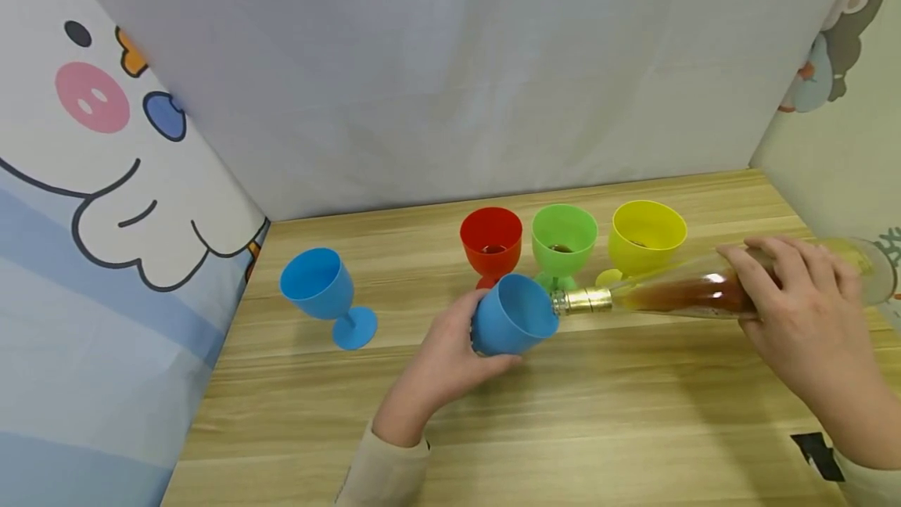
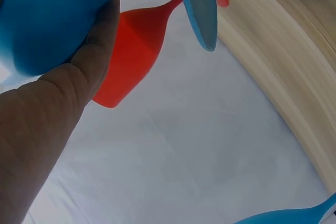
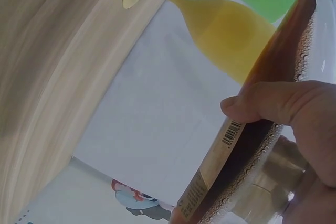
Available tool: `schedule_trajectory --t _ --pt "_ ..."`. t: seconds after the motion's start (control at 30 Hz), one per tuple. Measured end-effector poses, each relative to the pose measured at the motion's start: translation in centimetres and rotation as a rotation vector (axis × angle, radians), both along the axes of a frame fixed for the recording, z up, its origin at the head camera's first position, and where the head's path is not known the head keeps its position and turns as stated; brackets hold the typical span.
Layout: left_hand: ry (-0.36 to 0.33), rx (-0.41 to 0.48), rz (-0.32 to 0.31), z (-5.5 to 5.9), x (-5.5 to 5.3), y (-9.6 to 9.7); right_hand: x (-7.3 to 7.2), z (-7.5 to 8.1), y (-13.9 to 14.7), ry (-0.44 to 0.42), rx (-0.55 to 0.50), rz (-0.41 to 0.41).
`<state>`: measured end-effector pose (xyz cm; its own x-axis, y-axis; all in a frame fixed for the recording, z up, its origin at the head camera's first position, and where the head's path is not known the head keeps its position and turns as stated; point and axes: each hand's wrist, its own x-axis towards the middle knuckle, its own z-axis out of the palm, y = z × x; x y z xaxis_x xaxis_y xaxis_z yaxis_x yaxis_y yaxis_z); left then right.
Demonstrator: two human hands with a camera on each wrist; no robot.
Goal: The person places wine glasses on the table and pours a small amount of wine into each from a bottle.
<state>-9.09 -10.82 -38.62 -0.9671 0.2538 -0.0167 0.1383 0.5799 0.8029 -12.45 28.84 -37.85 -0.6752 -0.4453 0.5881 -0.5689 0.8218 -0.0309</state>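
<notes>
My left hand (image 1: 443, 350) grips a blue goblet (image 1: 517, 315) by its bowl, tilted toward the right; the left wrist view shows its stem and foot (image 2: 198, 9) off the table. My right hand (image 1: 802, 303) holds a clear glass bottle (image 1: 676, 288) lying nearly level, with reddish-brown liquid inside. The bottle's gold-banded neck (image 1: 587, 301) points left, its mouth right at the goblet's rim. In the right wrist view the thumb (image 3: 257, 102) presses beside a barcode label (image 3: 210, 166). The goblet's inner bottom is hidden.
Behind the hands stand a red goblet (image 1: 491, 237), a green goblet (image 1: 565, 235) and a yellow goblet (image 1: 646, 237), dark liquid in each. Another blue goblet (image 1: 318, 285) stands at the left on the wooden table (image 1: 598, 429). A black patch (image 1: 816, 456) lies at the front right.
</notes>
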Motion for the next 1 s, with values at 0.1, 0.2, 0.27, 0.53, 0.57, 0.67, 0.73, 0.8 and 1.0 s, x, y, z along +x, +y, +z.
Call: schedule_trajectory --t 0.1,0.2,0.27,0.53,0.57,0.67,0.73,0.8,1.0 --pt "-0.003 -0.007 0.002 -0.06 0.01 -0.05 0.01 0.02 0.00 0.004 0.002 0.007" --pt "-0.002 -0.008 0.001 -0.13 0.00 -0.09 0.01 0.05 -0.02 0.008 0.003 0.012" --pt "-0.004 -0.008 -0.001 -0.15 0.00 -0.12 0.03 0.09 -0.06 0.011 0.002 0.016" --pt "-0.022 -0.016 -0.002 -0.07 0.01 -0.06 0.03 0.01 -0.32 0.045 -0.031 0.024" --pt "-0.020 -0.015 -0.003 -0.09 -0.01 -0.06 -0.01 -0.04 -0.36 0.062 -0.044 0.028" --pt "-0.015 -0.014 -0.006 -0.17 -0.03 -0.07 -0.02 0.00 -0.27 0.065 -0.041 0.029" --pt "-0.013 -0.013 -0.006 -0.20 -0.02 -0.09 -0.03 0.02 -0.24 0.068 -0.038 0.028" --pt "-0.014 -0.011 -0.005 -0.21 0.00 -0.11 -0.04 0.03 -0.23 0.070 -0.036 0.029" --pt "-0.023 -0.007 -0.001 -0.12 0.06 -0.10 -0.07 0.05 -0.22 0.071 -0.034 0.031"
